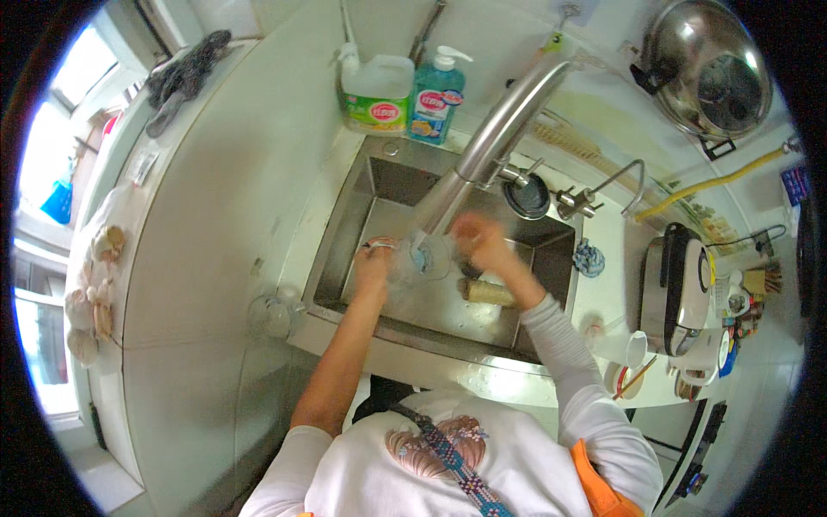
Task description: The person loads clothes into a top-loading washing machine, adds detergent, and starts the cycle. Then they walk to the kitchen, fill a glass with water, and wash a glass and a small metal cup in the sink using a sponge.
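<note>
A clear glass vessel (423,258) is below the spout of the metal faucet (446,200), over the stainless steel sink (446,352). My left hand (375,262) is closed at the vessel's left side, apparently around its handle. Something bluish shows inside the glass, too blurred to name. On the right of the vessel is my right hand (481,242), curled and smeared by motion. Whether it holds anything cannot be made out. Under my right wrist, a tan cylindrical object (489,293) lies in the sink.
Another clear glass mug (274,315) stands left of the sink. A green-labelled jug (378,97) and a teal pump bottle (436,100) are behind it. Right of the sink are a crumpled blue-white cloth (588,258), a white cup (623,348) and a rice cooker (675,291).
</note>
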Demonstrator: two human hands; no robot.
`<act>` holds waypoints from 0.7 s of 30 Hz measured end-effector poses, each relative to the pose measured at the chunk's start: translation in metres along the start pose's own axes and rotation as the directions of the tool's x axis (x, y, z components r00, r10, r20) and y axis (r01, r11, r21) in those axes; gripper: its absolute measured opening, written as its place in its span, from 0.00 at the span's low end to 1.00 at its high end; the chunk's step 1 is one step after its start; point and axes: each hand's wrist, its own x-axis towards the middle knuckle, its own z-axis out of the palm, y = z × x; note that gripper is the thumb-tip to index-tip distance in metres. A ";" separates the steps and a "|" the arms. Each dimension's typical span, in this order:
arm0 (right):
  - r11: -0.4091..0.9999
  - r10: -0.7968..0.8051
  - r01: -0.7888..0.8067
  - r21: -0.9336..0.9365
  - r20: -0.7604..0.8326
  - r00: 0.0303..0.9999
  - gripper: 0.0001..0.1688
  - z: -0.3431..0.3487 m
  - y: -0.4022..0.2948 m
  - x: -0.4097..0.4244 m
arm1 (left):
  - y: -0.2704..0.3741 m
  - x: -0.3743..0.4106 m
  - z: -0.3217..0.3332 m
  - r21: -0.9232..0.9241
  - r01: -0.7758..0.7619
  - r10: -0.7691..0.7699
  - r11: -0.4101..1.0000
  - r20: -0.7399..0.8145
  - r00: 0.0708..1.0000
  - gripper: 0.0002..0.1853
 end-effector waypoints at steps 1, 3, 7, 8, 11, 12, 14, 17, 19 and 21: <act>0.960 -0.202 0.235 -0.155 0.199 0.959 0.12 0.013 -0.017 -0.006 | 0.005 -0.001 0.004 0.067 -0.049 0.049 0.997 -0.007 0.999 0.08; 0.917 -0.343 0.393 -0.064 0.372 0.863 0.15 0.040 -0.011 -0.010 | 0.009 0.005 0.004 0.171 -0.137 0.117 0.976 0.120 0.986 0.08; 0.921 0.035 0.224 -0.319 0.641 0.767 0.18 0.071 0.010 0.004 | 0.002 0.013 0.014 0.496 -0.333 0.220 0.802 0.272 0.937 0.06; 0.930 0.086 0.175 -0.323 0.654 0.752 0.18 0.074 0.010 0.005 | 0.001 0.012 0.013 0.467 -0.361 0.256 0.807 0.274 0.927 0.06; 0.722 0.276 -0.563 0.402 0.579 0.767 0.19 0.086 0.035 -0.002 | -0.003 0.008 0.015 0.326 -0.449 0.373 0.832 0.270 0.887 0.06; 0.286 0.350 -0.678 0.677 0.585 0.731 0.18 0.089 0.032 -0.002 | 0.000 0.006 0.017 0.247 -0.483 0.427 0.840 0.250 0.869 0.05; 0.247 0.327 -0.569 0.784 0.486 0.811 0.17 0.091 0.025 -0.009 | 0.000 0.004 0.021 0.144 -0.540 0.509 0.829 0.203 0.836 0.05; 0.191 0.297 -0.374 0.908 0.309 0.903 0.16 0.077 -0.029 -0.016 | 0.001 0.004 0.021 0.118 -0.591 0.575 0.798 0.145 0.805 0.04; 0.359 0.225 -0.264 0.895 0.191 0.955 0.16 0.075 -0.035 -0.027 | 0.003 0.000 0.025 0.155 -0.581 0.562 0.799 0.150 0.813 0.04; 0.682 0.064 -0.151 0.715 0.148 0.987 0.17 0.078 -0.035 -0.039 | 0.012 0.005 0.023 0.243 -0.595 0.589 0.766 0.108 0.801 0.04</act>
